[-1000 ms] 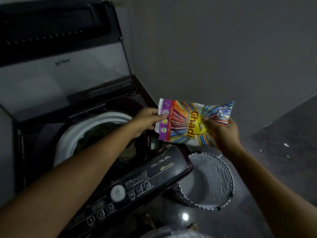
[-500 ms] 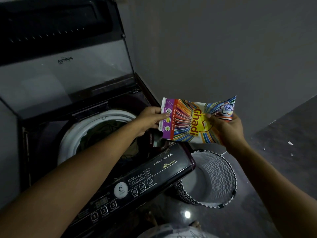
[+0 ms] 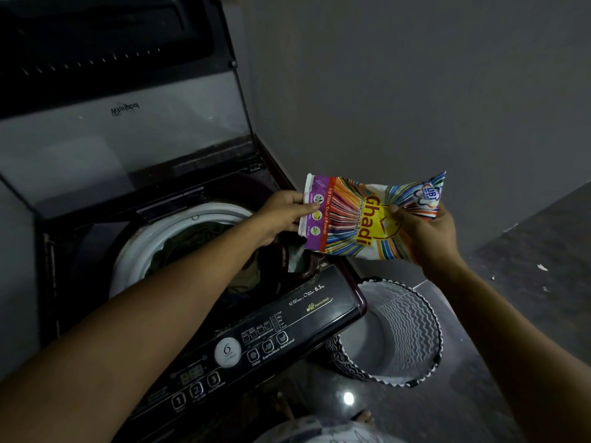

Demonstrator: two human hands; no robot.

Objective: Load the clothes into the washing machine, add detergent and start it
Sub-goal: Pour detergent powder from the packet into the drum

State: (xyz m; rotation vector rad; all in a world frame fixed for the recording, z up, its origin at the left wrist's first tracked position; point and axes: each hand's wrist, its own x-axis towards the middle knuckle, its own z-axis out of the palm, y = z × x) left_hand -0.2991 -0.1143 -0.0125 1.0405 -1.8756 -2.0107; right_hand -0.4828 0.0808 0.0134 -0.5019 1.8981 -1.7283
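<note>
Compared with the earlier frames, the detergent packet [image 3: 367, 219] has risen slightly and drifted right; both hands have travelled with it, and its tilt is little changed. The packet is held in the air over the near right corner of the washing machine [image 3: 198, 314], above the small open compartment [image 3: 299, 260] beside the drum [image 3: 192, 247], touching neither. The left hand [image 3: 281, 212] is pinched on the packet's left, purple end; the right hand [image 3: 425, 231] is clamped on its right portion, thumb across the printed face. The lid [image 3: 121, 132] stands raised at the far side. Clothes [image 3: 204, 247] lie in the drum, and the striped basket [image 3: 396, 334] on the floor to the right shows no contents. Handling, as a judgement: a soft plastic pouch of powder, light, limp and somewhat slick, whose contents shift and sag when tilted. It is best gripped at the flat sealed ends, one hand steadying the body while the other works the end. Whether the packet is already open cannot be told. The control panel [image 3: 243, 353] along the near edge is untouched.
</note>
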